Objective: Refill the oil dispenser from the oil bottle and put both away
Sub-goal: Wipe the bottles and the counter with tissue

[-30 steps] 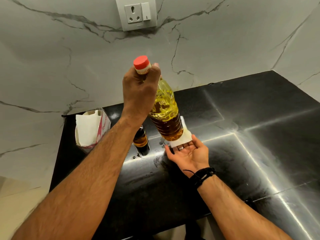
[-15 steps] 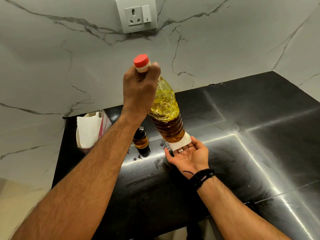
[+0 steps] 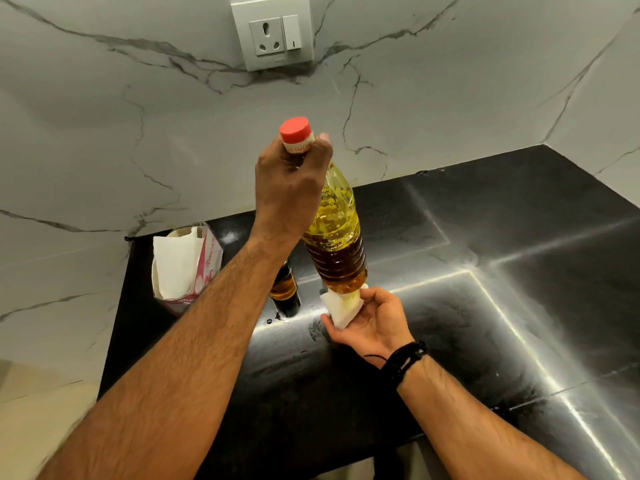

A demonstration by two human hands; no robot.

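Note:
My left hand [image 3: 289,187] grips the neck of the clear oil bottle [image 3: 336,237], just below its red cap [image 3: 295,130], and holds it lifted above the black counter [image 3: 485,306]. The bottle holds yellow oil. Under its base my right hand [image 3: 372,322] cups a folded white tissue [image 3: 343,306] against the bottom, fingers curled round it. The small dark oil dispenser [image 3: 284,289] stands on the counter behind my left forearm, mostly hidden by it.
An opened pink tissue box [image 3: 187,265] with white tissues stands at the counter's back left. A wall socket and switch [image 3: 272,32] sit on the marble wall above. Oily smears and a small dark speck [image 3: 269,321] lie near the dispenser.
My right hand has gone from a flat open palm under the bottle to fingers curled round the tissue at its base. The bottle stays lifted, barely moved.

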